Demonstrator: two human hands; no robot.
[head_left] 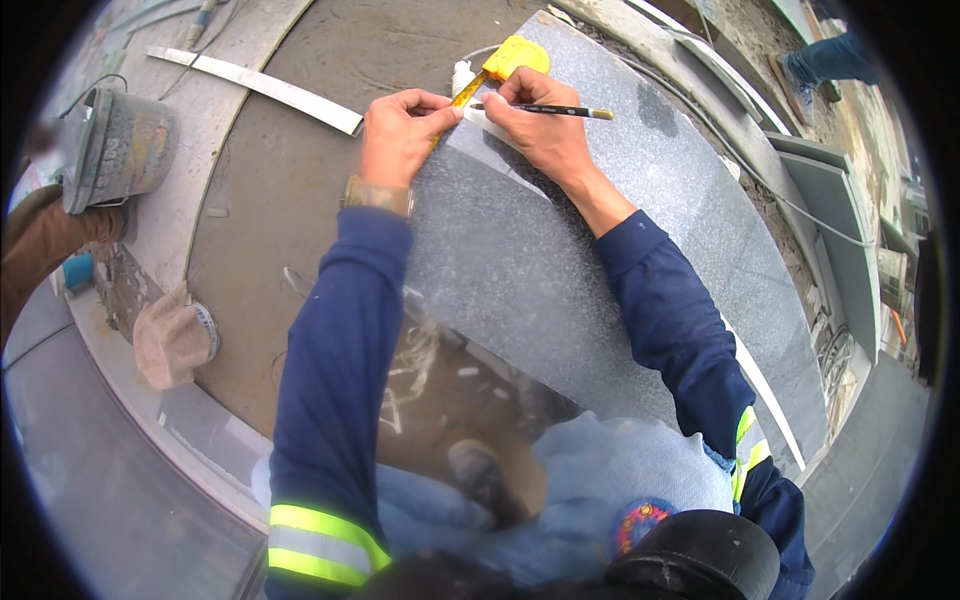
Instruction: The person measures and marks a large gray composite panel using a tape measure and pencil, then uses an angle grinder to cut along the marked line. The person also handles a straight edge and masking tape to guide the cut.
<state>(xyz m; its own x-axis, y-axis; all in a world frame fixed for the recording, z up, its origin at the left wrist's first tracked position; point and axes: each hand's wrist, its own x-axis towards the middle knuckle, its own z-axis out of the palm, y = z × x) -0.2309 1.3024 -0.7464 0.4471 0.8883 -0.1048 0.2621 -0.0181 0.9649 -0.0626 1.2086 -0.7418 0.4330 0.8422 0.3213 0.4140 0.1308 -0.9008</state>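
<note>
A yellow tape measure [518, 57] rests at the far corner of a grey speckled stone slab [500, 260]. Its blade runs a short way out toward me, along the slab's left edge. My left hand [400, 135] pinches the blade near its end between thumb and fingers. In my right hand [545, 130] is a dark pencil [560, 110], held nearly level, its tip close to the blade and the slab's edge. A small white object [462, 75] stands just beside the tape case; its kind is unclear.
A dirty grey bucket [125, 145] stands at the left by a person's brown-clad leg [40, 240]. Nearer lies a beige cloth-like bundle [172, 338]. A white strip [260, 85] crosses the floor. Stone panels [835, 230] lean at the right, with a cable [740, 155] running past them.
</note>
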